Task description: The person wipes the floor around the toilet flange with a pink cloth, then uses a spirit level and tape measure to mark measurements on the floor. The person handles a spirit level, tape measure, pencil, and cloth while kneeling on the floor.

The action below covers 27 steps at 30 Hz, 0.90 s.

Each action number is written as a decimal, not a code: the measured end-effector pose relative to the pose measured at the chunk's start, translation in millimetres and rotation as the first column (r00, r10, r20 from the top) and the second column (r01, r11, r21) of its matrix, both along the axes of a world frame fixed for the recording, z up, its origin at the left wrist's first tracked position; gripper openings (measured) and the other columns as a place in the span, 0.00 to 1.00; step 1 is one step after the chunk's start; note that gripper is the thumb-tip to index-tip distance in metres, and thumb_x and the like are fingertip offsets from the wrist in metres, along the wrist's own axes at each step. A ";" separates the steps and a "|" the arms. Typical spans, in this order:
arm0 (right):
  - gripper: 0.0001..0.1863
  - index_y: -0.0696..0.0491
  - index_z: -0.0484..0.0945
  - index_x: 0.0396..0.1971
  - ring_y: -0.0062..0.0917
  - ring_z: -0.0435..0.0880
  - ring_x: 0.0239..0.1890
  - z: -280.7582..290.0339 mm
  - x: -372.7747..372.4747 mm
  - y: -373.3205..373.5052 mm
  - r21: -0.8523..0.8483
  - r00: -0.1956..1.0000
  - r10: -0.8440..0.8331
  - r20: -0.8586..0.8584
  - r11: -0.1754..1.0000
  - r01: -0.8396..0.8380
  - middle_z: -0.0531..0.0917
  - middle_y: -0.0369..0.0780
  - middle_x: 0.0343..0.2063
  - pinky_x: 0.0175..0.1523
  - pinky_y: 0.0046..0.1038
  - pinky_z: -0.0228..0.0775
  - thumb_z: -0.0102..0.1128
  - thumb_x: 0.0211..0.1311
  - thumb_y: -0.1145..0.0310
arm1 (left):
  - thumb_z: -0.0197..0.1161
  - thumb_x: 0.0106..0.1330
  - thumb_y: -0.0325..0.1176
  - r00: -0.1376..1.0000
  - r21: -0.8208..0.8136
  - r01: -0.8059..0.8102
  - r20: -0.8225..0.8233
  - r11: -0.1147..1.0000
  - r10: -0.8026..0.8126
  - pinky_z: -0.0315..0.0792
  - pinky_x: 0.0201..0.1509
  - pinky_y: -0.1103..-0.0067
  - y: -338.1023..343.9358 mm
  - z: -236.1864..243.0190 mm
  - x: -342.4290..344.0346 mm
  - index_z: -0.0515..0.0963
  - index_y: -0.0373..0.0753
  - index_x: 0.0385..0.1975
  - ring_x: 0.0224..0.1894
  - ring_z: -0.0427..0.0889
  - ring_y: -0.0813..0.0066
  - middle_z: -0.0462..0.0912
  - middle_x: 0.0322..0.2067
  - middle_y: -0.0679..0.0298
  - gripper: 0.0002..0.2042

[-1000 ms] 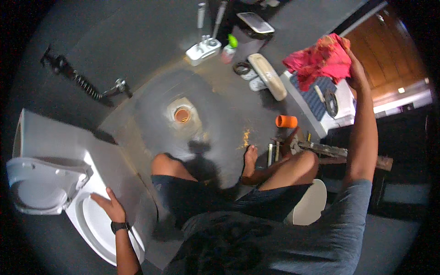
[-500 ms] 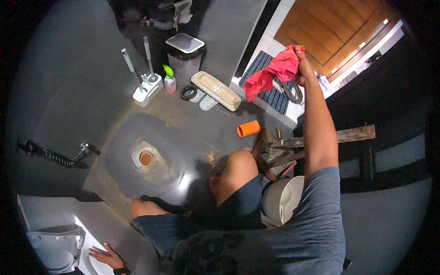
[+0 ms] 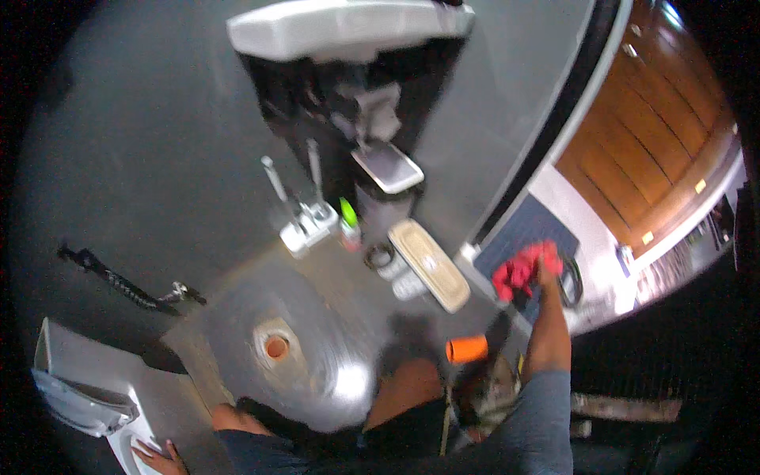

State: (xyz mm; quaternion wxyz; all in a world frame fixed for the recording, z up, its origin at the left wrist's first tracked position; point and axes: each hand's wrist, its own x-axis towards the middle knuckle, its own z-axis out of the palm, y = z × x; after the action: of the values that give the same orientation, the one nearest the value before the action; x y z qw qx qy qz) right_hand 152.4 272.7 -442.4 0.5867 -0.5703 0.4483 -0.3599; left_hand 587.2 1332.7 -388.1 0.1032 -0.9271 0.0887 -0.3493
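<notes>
My right hand grips a crumpled red cloth low over the dark mat on the pale threshold, beside a dark coiled hose. Whether the cloth rests on the mat, I cannot tell. At lower left my left hand, fingers spread, lies on the rim of a white toilet, whose lid is raised.
A floor drain has an orange tube to its right. A long beige piece, spray bottle, white brush stand and lidded bin line the back wall. Weathered planks lie right, below a wooden door.
My right hand has lowered the red cloth from a raised position onto or just over the mat. The view has swung upward, showing more of the back wall. My left hand stays at the toilet.
</notes>
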 end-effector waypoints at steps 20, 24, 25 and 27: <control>0.22 0.57 0.86 0.46 0.45 0.85 0.51 528.8 412.6 107.1 -0.896 0.871 0.359 -0.335 0.165 -0.413 0.87 0.51 0.43 0.59 0.39 0.74 0.64 0.64 0.53 | 0.70 0.50 0.23 0.921 0.152 0.378 0.038 0.913 -0.387 0.49 0.79 0.52 -352.6 334.7 93.8 0.78 0.48 0.59 0.76 0.54 0.45 0.57 0.74 0.48 0.31; 0.21 0.58 0.86 0.46 0.49 0.84 0.50 535.9 513.1 107.2 -0.800 0.806 0.131 -0.578 0.104 -0.591 0.86 0.53 0.46 0.59 0.42 0.75 0.60 0.65 0.56 | 0.79 0.43 0.27 0.852 -0.042 0.513 -0.094 0.857 -0.515 0.46 0.80 0.55 -438.1 380.2 165.0 0.66 0.51 0.71 0.79 0.45 0.48 0.46 0.78 0.52 0.48; 0.22 0.57 0.86 0.47 0.50 0.83 0.52 536.8 533.2 108.5 -0.741 0.741 0.064 -0.669 0.030 -0.671 0.85 0.53 0.48 0.61 0.43 0.74 0.58 0.66 0.54 | 0.80 0.45 0.29 0.880 -0.044 0.451 -0.146 0.892 -0.452 0.48 0.79 0.53 -460.2 386.7 183.8 0.63 0.51 0.72 0.79 0.45 0.48 0.45 0.77 0.51 0.49; 0.27 0.54 0.84 0.53 0.49 0.79 0.59 537.1 560.8 111.3 -0.542 0.542 -0.017 -0.840 0.049 -0.839 0.81 0.51 0.57 0.65 0.44 0.69 0.54 0.67 0.48 | 0.80 0.47 0.33 0.921 -0.001 0.359 -0.160 0.933 -0.354 0.50 0.77 0.48 -499.6 401.6 221.2 0.56 0.52 0.75 0.79 0.43 0.49 0.43 0.78 0.50 0.52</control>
State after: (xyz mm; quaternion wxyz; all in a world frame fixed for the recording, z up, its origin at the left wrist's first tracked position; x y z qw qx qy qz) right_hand 713.2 384.1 94.7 -0.0167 -0.9901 0.0861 -0.1098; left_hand 808.3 833.1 13.5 0.0437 -0.9186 0.2685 -0.2867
